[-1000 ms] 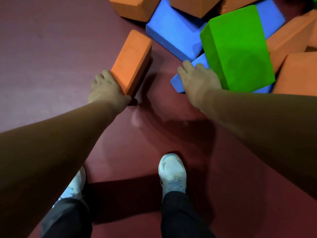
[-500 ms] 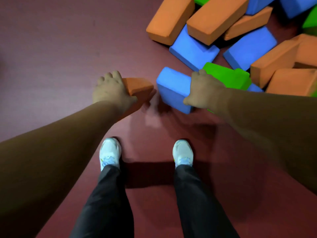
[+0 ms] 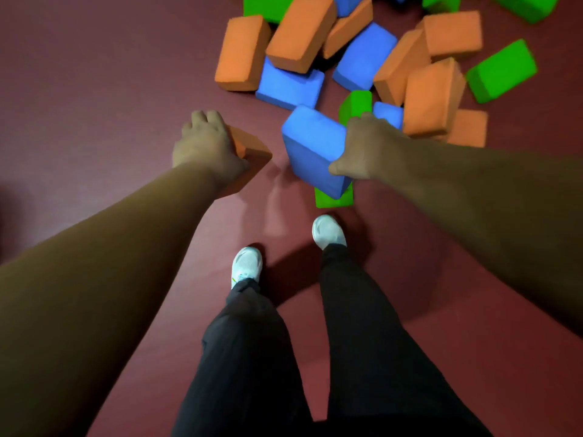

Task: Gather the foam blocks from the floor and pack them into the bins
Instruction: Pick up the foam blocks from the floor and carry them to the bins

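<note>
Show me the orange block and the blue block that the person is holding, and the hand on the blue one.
orange block (image 3: 251, 150), head view, exposed upper face.
blue block (image 3: 310, 141), head view, middle of the broad face.
right hand (image 3: 369, 150), head view, back of the hand.

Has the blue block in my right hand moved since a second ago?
Yes. The blue block, gripped by the right hand, has come out of the pile of blocks toward the white shoes.

Indoor play room, maroon floor (image 3: 94, 74), scattered foam blocks (image 3: 299, 33)
</note>
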### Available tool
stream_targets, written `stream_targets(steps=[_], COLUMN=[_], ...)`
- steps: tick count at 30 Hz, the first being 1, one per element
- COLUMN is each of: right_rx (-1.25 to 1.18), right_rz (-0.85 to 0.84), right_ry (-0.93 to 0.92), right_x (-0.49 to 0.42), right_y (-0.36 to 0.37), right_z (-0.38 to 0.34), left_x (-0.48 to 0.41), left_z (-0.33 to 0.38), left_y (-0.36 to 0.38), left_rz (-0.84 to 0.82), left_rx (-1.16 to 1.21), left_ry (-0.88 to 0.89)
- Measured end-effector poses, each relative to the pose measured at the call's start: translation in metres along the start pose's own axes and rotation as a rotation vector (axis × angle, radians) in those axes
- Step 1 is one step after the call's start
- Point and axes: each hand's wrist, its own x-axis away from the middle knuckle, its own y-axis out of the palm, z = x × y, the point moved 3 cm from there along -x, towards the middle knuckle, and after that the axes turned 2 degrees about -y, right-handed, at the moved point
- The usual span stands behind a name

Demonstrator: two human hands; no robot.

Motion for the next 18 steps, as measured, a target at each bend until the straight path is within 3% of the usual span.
stream_targets(steps=[8, 18], right_rx=[-0.290, -0.655], right_rz=[-0.020, -0.048], right_ry=[0.316, 0.589], right_x=[0.069, 0.184], right_y=[0.104, 0.293], right_z=[0.076, 0.209], left_x=[0.030, 0.119], left_z=[0.076, 0.212], left_y=[0.069, 0.199], left_rz=[-0.119, -0.183], left_rx=[-0.123, -0.458], left_ry=[0.263, 0.609])
